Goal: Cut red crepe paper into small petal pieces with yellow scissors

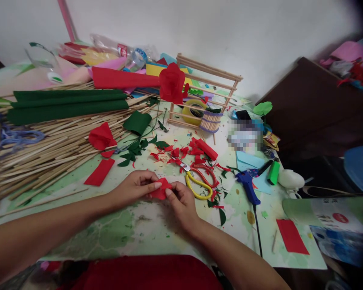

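A small red paper piece [161, 190] is pinched between both hands above the near middle of the table. My left hand [139, 186] grips its left side between thumb and fingers. On its right side, my right hand [181, 202] holds the edge the same way. Just beyond my right hand lie scissors [199, 183] with yellow and red handles, among red scraps [196, 149] and green leaf shapes [134, 149]. A red paper flower [103, 137] and a red rectangle [99, 172] rest left of the hands.
Bamboo sticks [60, 141] and green paper rolls [69, 105] cover the left side. A wooden stick frame [205, 74] stands at the back beside a large red flower [172, 82]. A blue glue gun [248, 185] with its cord lies on the right, near a red sheet [292, 237].
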Available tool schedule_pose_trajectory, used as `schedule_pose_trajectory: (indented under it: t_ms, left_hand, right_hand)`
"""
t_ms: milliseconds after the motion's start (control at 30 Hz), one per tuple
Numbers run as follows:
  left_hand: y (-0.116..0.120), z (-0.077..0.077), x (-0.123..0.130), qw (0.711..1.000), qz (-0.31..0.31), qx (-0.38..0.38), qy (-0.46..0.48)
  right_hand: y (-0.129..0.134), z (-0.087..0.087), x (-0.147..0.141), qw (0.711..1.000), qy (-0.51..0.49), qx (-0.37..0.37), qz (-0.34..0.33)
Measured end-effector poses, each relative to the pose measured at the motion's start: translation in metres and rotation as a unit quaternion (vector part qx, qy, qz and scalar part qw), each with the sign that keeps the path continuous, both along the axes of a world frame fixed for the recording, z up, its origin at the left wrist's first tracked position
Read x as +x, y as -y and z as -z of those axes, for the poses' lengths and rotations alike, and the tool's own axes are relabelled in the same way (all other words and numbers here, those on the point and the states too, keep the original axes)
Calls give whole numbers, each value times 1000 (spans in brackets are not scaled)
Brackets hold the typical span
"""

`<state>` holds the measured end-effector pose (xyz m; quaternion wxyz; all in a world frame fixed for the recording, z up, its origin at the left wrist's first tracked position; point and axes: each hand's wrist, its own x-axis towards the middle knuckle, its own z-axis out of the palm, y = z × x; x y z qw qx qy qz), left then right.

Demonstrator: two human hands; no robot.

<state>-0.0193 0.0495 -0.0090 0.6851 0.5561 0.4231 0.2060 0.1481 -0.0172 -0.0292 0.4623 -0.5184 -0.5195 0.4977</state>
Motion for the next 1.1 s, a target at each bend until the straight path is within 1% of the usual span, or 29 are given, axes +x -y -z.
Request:
schedule_pose_trajectory:
  t_ms: [133, 233, 433, 567, 633, 733, 867, 933, 1000, 1100]
  left_hand:
    - [0, 1, -1, 1000, 16, -9, 2]
    - [1, 3, -1, 1000, 26, -6, 9]
    - [0, 5, -1, 997, 55, 48, -8]
    - [0, 8, -2, 993, 84, 74, -28]
    - [0, 8, -2, 990, 98, 98, -30]
    - [0, 7, -2, 980, 113, 155, -50]
    - [2, 8, -3, 955, 147, 245, -83]
    - [3, 9, -3, 942, 160, 280, -95]
    - [3, 10, -3, 935, 164, 297, -100]
    - [3, 10, -3, 937, 158, 296, -96]
  right_hand:
    - [1, 1, 1, 1000, -25, 1, -2]
    - [1, 1, 1, 1000, -22, 0, -2]
    - [2, 1, 2, 1000, 9, -3, -6]
    - [3, 2, 2, 1000, 6, 0, -1]
    - [3, 3, 2, 1000, 1, -1, 0]
    - [4, 3, 1, 1000, -5, -3, -1]
    - [4, 5, 1, 1000, -5, 7, -3]
    - [4, 6, 0, 1000, -2, -1, -6]
    - [3, 7, 0, 1000, 0, -9, -4]
    - [3, 8, 0, 1000, -15, -11, 10]
